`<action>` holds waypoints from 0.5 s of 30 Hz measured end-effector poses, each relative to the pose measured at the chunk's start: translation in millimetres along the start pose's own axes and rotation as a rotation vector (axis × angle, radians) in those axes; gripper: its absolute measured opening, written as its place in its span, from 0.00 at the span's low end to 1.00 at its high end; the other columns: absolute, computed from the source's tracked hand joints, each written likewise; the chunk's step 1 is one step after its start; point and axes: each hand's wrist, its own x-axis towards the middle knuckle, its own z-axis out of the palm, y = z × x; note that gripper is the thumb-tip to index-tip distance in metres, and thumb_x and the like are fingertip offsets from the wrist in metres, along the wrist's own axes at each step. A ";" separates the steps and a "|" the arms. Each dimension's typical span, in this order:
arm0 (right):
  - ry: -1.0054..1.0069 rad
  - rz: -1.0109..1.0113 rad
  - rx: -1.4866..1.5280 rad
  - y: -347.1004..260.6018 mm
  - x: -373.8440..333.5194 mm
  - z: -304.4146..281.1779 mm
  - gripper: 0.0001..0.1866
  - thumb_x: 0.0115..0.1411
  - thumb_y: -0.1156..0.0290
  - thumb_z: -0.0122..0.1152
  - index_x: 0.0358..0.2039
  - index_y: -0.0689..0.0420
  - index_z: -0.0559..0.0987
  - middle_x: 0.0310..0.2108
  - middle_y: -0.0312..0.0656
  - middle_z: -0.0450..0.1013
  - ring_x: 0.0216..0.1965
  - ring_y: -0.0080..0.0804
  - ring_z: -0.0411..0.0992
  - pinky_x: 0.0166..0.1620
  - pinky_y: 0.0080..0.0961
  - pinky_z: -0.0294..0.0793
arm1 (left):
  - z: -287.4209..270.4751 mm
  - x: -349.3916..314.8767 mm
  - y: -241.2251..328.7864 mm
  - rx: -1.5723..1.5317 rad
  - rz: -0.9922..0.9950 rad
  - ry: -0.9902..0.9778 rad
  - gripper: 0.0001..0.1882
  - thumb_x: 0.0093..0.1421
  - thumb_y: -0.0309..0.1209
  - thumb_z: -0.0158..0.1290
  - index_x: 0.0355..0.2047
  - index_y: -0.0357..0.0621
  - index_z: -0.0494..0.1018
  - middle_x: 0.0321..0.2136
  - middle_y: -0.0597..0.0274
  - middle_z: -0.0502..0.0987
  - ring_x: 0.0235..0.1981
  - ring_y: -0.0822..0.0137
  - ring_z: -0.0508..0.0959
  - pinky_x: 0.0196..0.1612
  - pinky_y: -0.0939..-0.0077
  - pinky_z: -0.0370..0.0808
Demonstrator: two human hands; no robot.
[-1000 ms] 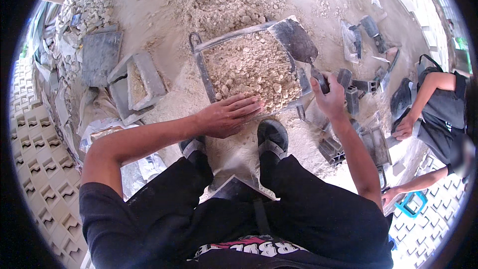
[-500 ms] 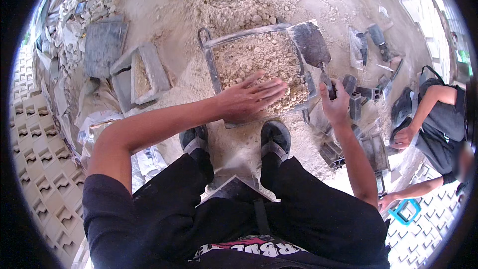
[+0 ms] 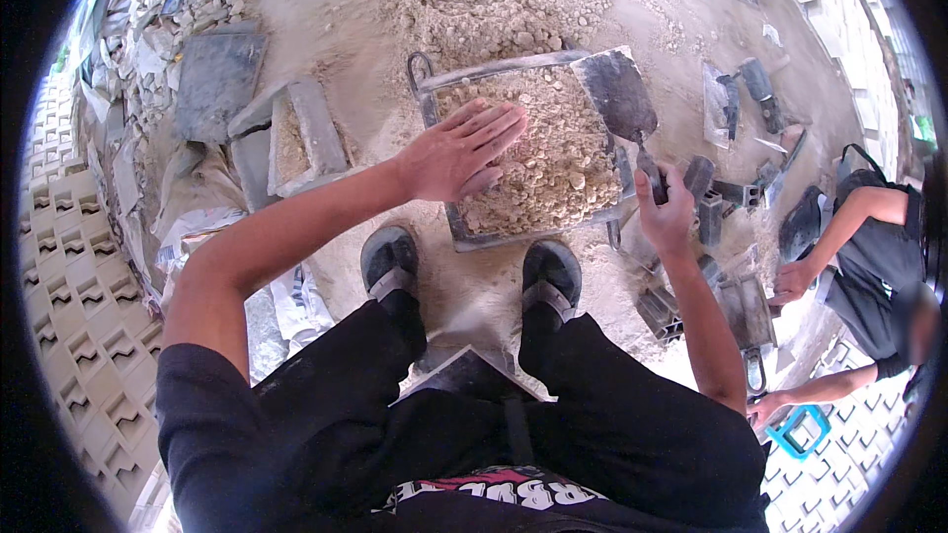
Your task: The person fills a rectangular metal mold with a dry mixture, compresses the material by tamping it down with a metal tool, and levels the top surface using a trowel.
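From where I stand, the worker's left hand (image 3: 464, 151) is palm down over the pale tan, crumbly material (image 3: 558, 153), its fingers straight and close to one another, gripping nothing; I can't tell how firmly it presses. That material fills the shallow rectangular grey frame (image 3: 514, 241) under the left hand and spreads mostly to its right. The right hand (image 3: 667, 209) is closed round the handle of the dark, broad-bladed trowel (image 3: 614, 94), whose blade lies ahead of that hand, over the frame's far right corner.

Left of the left hand sits a grey, open rectangular box (image 3: 321, 128) with tan material in it, and beyond that, a dark, flat square board (image 3: 219, 84). Just right of the right hand are several grey hollow blocks (image 3: 710, 217). Farther right of it, a co-worker's hand (image 3: 790, 282) hangs near a bent knee.
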 end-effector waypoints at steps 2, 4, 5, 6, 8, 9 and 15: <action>0.001 -0.010 -0.011 2.7 0.4 -0.4 0.23 0.59 0.52 0.61 0.38 0.63 0.76 0.20 0.38 0.69 0.22 0.20 0.65 0.28 0.22 0.66 | -6.7 5.2 -3.8 -0.050 -0.033 0.015 0.34 0.64 0.39 0.41 0.65 0.36 0.46 0.66 0.51 0.49 0.68 0.55 0.47 0.69 0.55 0.42; -0.024 0.019 -0.018 1.7 1.7 0.5 0.23 0.59 0.52 0.61 0.38 0.63 0.76 0.20 0.38 0.69 0.22 0.21 0.65 0.28 0.22 0.67 | -5.9 10.7 -11.6 -0.019 -0.097 0.061 0.33 0.65 0.38 0.40 0.65 0.35 0.46 0.66 0.48 0.48 0.68 0.54 0.47 0.69 0.55 0.42; -0.039 0.035 -0.023 1.1 1.3 1.0 0.23 0.59 0.52 0.61 0.38 0.63 0.76 0.19 0.37 0.69 0.22 0.21 0.65 0.28 0.22 0.67 | -4.2 12.2 -15.6 -0.006 -0.129 0.083 0.32 0.65 0.38 0.39 0.65 0.34 0.46 0.66 0.47 0.48 0.68 0.53 0.47 0.69 0.55 0.42; -0.038 0.031 -0.033 -0.3 0.5 1.5 0.23 0.59 0.52 0.61 0.38 0.63 0.76 0.20 0.38 0.70 0.22 0.21 0.65 0.28 0.22 0.67 | -2.7 13.0 -19.1 0.006 -0.173 0.098 0.32 0.65 0.38 0.39 0.65 0.34 0.46 0.66 0.46 0.48 0.68 0.53 0.47 0.69 0.56 0.41; -0.031 0.020 -0.051 -2.8 1.8 1.5 0.23 0.59 0.52 0.61 0.38 0.63 0.75 0.21 0.39 0.71 0.23 0.22 0.66 0.29 0.22 0.68 | 1.1 16.1 -26.5 0.037 -0.257 0.130 0.32 0.65 0.39 0.39 0.65 0.33 0.46 0.66 0.44 0.48 0.68 0.52 0.47 0.68 0.56 0.41; -0.027 0.017 -0.054 -2.1 1.4 2.0 0.24 0.59 0.51 0.61 0.38 0.63 0.75 0.22 0.40 0.71 0.24 0.22 0.67 0.30 0.22 0.68 | 3.9 17.7 -27.6 0.031 -0.284 0.139 0.33 0.65 0.39 0.39 0.65 0.32 0.46 0.66 0.44 0.48 0.68 0.52 0.47 0.68 0.56 0.42; -0.032 0.077 -0.030 -10.3 1.6 4.0 0.26 0.57 0.48 0.61 0.37 0.62 0.76 0.25 0.45 0.75 0.26 0.34 0.75 0.32 0.29 0.72 | 5.1 24.8 -9.6 -0.113 -0.201 0.116 0.34 0.66 0.41 0.38 0.65 0.32 0.44 0.66 0.42 0.47 0.68 0.50 0.47 0.68 0.57 0.43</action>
